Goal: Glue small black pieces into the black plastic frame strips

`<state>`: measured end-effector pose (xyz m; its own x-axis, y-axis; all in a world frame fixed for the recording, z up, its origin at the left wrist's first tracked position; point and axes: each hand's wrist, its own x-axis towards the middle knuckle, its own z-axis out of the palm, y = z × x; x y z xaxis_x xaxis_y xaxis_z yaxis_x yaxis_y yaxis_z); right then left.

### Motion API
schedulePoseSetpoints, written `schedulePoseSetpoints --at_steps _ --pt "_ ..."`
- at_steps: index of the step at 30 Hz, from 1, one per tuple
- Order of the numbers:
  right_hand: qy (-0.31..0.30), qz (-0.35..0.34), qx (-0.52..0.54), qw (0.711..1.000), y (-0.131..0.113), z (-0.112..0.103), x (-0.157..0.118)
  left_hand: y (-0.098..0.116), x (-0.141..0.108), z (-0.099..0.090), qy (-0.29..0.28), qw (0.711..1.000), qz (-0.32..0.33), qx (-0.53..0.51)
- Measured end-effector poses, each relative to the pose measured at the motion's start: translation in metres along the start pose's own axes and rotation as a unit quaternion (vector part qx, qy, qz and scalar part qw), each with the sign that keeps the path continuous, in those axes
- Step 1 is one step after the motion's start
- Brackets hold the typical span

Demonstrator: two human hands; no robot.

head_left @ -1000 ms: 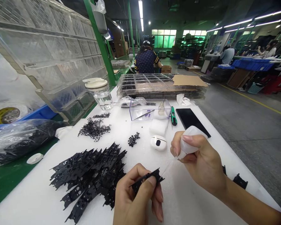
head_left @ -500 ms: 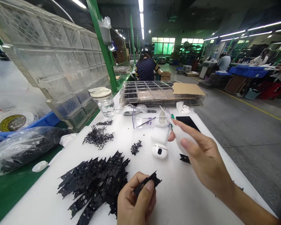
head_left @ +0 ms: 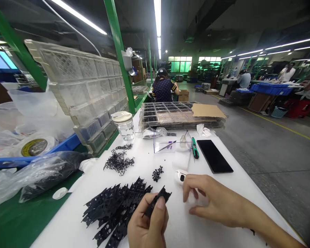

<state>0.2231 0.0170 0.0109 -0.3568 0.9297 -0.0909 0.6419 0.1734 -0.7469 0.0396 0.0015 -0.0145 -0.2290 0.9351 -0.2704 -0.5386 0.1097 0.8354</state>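
My left hand (head_left: 150, 220) is closed on a black plastic bracket (head_left: 158, 200), with the thumb pressed on its upper face. To its left lies a large pile of similar black brackets (head_left: 113, 206). My right hand (head_left: 212, 198) is over the white table, fingers curved and apart, with nothing clearly visible between them. It partly covers a small white case (head_left: 180, 176). Small black pieces (head_left: 157, 173) lie in a cluster ahead of my left hand. Farther left are tangled thin black parts (head_left: 119, 162).
Beyond the hands sit a clear box (head_left: 161, 146), a green cutter knife (head_left: 195, 148) and a black phone-like slab (head_left: 214, 156). A lidded jar (head_left: 124, 125) stands left of a compartment tray (head_left: 170, 115). Clear bins (head_left: 93, 89) line the left side. A person (head_left: 164, 88) sits ahead.
My right hand has moved down and no longer shows the white squeeze bottle it held. My left hand still grips the bracket. The camera view has shifted, uncovering the phone-like slab and cutter knife.
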Motion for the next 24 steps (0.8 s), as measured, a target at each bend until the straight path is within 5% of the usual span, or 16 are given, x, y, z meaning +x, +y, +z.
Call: schedulePoseSetpoints --at_steps 7,13,18,24 --pt "-0.020 0.011 -0.045 0.999 -0.001 -0.003 -0.001 -0.006 0.016 -0.001 -0.047 0.998 0.030 0.031" --pt "-0.033 0.065 -0.061 0.996 0.001 -0.056 -0.020 0.001 0.019 0.000 -0.050 0.997 0.036 0.046" --pt "0.156 0.054 -0.121 0.979 0.014 -0.086 0.017 0.003 0.019 0.005 -0.065 0.997 0.017 0.039" --pt "0.306 0.073 -0.120 0.942 0.034 -0.078 0.101 0.009 0.012 0.008 -0.087 0.996 0.003 0.034"
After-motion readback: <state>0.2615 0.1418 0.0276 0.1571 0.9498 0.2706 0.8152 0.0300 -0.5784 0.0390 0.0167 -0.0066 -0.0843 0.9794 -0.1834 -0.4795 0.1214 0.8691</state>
